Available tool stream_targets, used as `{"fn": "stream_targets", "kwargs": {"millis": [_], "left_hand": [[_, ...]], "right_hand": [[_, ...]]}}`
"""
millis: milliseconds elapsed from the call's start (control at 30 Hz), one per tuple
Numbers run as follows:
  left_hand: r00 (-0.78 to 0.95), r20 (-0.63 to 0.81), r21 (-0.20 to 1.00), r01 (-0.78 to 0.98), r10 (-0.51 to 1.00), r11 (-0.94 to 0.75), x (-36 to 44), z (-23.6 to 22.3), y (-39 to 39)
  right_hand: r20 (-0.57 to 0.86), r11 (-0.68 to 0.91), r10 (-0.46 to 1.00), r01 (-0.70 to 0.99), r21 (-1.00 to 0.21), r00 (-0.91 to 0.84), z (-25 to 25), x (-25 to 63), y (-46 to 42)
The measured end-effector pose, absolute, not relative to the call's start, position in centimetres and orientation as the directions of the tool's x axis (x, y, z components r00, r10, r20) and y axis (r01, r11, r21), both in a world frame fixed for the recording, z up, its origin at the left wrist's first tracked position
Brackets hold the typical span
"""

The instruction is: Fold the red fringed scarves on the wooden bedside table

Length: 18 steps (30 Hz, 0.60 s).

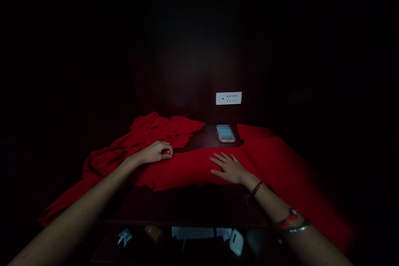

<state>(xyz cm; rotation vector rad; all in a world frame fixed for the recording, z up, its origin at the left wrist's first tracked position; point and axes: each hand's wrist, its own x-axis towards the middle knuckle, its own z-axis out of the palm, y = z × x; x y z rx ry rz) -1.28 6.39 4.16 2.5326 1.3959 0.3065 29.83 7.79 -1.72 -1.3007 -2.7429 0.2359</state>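
A red cloth [187, 168] lies across a dark tabletop, with its middle spread fairly flat and its left part bunched in loose folds. My left hand [157, 152] is closed at the upper edge of the cloth, thumb and fingers pinched together on it. Farther right, my right hand [230, 169] rests flat on the cloth, palm down with fingers spread. Past the cloth, a phone [225, 133] with a lit, blurred screen lies on the table. The right side of the cloth fades into shadow.
A white wall socket [228, 98] is on the dark wall behind. Below the table's front edge, an open drawer or shelf holds a white earbud case [236, 242], a crumpled white paper [124, 237] and a small brownish packet [153, 233]. Surroundings are very dark.
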Motion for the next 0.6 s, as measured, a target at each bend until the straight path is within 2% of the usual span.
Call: {"fn": "stream_targets", "kwargs": {"millis": [67, 133, 200, 300, 467, 600], "left_hand": [[0.497, -0.08, 0.432, 0.799, 0.864, -0.419, -1.5, 4.4, 6.3], [0.44, -0.187, 0.479, 0.822, 0.878, -0.31, -1.7, 3.9, 6.4], [0.379, -0.174, 0.42, 0.864, 0.909, -0.279, -1.7, 2.9, 6.4], [0.316, -0.08, 0.303, 0.911, 0.946, -0.278, -1.0, 1.5, 6.7], [0.21, -0.098, 0.343, 0.925, 0.973, -0.165, -0.6, 0.8, 7.5], [0.217, -0.107, 0.32, 0.931, 0.97, -0.173, -1.0, 0.8, 7.8]], "right_hand": [[0.03, 0.628, 0.773, 0.757, -0.183, -0.634, -1.7, 29.9, 7.8], [0.039, 0.629, 0.772, 0.756, -0.182, -0.634, -1.8, 29.9, 7.9], [0.04, 0.628, 0.774, 0.758, -0.178, -0.632, -1.9, 29.9, 8.0], [0.028, 0.622, 0.778, 0.763, -0.176, -0.628, -1.9, 29.9, 8.1], [0.028, 0.617, 0.781, 0.765, -0.181, -0.624, -1.9, 29.9, 8.0], [0.032, 0.615, 0.783, 0.765, -0.191, -0.621, -1.9, 29.9, 8.0]]}}
